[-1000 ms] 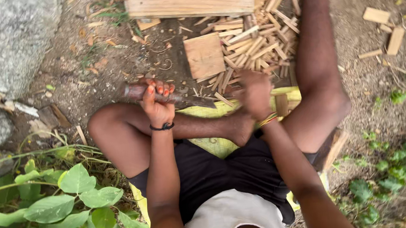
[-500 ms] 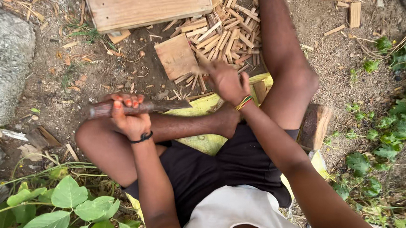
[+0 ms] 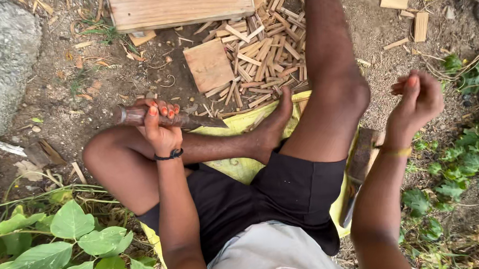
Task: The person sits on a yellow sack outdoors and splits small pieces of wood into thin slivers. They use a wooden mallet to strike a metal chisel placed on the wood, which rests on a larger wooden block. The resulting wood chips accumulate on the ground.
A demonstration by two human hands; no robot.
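My left hand [image 3: 161,127] is wrapped around the wooden handle of a knife-like tool [image 3: 167,117]. Its dark blade points right, above my folded left leg and the yellow cloth [image 3: 239,123] I sit on. My right hand [image 3: 418,103] is raised in the air beyond my right knee, with its fingers curled in and nothing visible in them. A heap of small split wooden sticks [image 3: 265,56] lies on the soil ahead, with a square wooden block [image 3: 208,65] at its left edge.
A wide plank [image 3: 181,6] lies past the block. A grey rock [image 3: 0,59] stands at the left. Another tool [image 3: 358,164] with a wooden handle rests by my right thigh. Loose wood offcuts [image 3: 420,25] lie at the upper right. Leafy plants [image 3: 70,241] fill both lower corners.
My right hand has left the stick heap and swung out to the right, past my knee. My left hand keeps hold of the knife-like tool.
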